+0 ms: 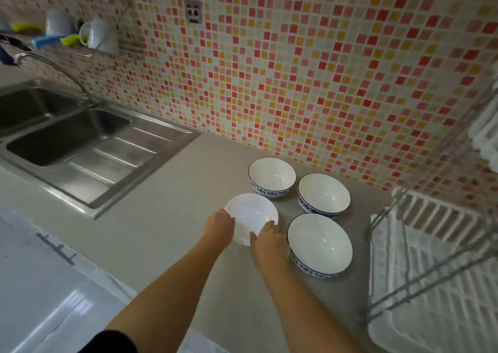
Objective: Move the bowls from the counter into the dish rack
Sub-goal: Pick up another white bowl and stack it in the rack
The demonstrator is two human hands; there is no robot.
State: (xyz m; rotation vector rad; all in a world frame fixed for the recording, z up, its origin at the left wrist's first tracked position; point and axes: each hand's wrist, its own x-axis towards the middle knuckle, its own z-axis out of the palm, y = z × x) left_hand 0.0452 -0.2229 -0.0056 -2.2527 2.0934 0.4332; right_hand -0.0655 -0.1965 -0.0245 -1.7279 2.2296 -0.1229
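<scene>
Several bowls sit on the grey counter [172, 234]. A plain white bowl [252, 215] is nearest on the left. My left hand [218, 226] grips its left rim and my right hand [268, 238] grips its right rim. Three white bowls with blue patterned sides stand beside it: one behind [271, 176], one at the back right [323, 194], one at the front right [320, 243], close to my right wrist. The white dish rack [431, 266] with its metal frame stands at the right edge of the counter and holds no bowls.
A steel sink [67, 137] with a drainboard and a curved tap [58, 71] lies at the left. A shelf with cups [99, 34] hangs above it. The mosaic tile wall [310, 83] runs behind the counter. White cabinet fronts [40, 285] lie below.
</scene>
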